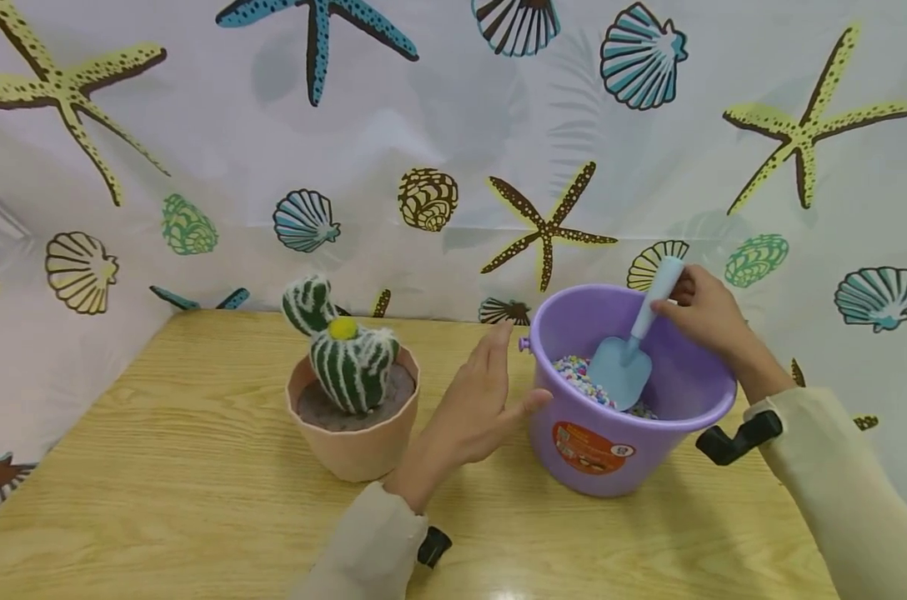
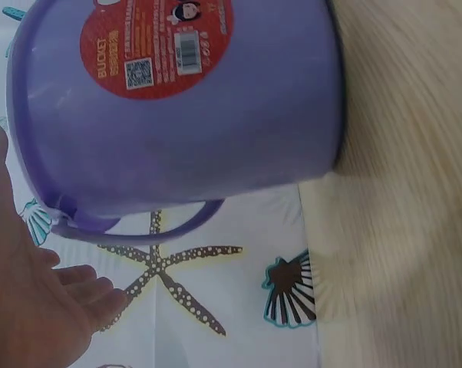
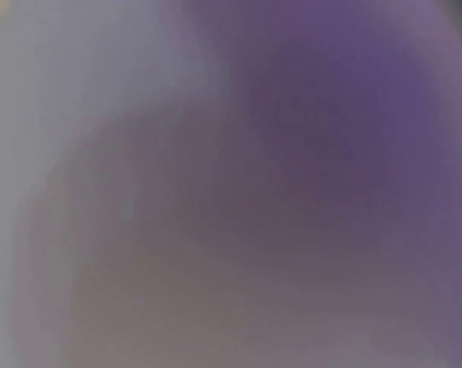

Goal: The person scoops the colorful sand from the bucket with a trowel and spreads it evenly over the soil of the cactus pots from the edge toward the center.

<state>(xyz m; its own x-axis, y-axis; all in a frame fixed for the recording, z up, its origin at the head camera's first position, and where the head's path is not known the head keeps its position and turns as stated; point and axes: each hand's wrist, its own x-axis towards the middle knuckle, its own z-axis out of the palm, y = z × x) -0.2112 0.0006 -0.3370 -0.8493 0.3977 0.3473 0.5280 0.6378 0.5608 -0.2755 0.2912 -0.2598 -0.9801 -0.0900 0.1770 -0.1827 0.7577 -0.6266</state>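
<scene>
A purple bucket (image 1: 648, 446) with a red label stands on the right of the table, small multicoloured beads (image 1: 573, 375) inside it. My right hand (image 1: 704, 312) grips the pale handle of a light blue toy shovel (image 1: 620, 371) above the bucket's far right rim. The shovel's blade points down into the bucket, at the beads. My left hand (image 1: 472, 404) is held with straight fingers and thumb spread, just left of the bucket. In the left wrist view, that hand (image 2: 31, 291) is beside the bucket's rim and the bucket (image 2: 200, 138) fills the top. Purple and skin-toned blur fills the right wrist view.
Left of my left hand, a peach pot (image 1: 356, 454) holds dark soil and a knitted green cactus (image 1: 356, 367) with a yellow flower. A wood-grain table (image 1: 176, 467) lies beneath. Behind it hangs a white cloth (image 1: 453, 108) printed with shells and starfish.
</scene>
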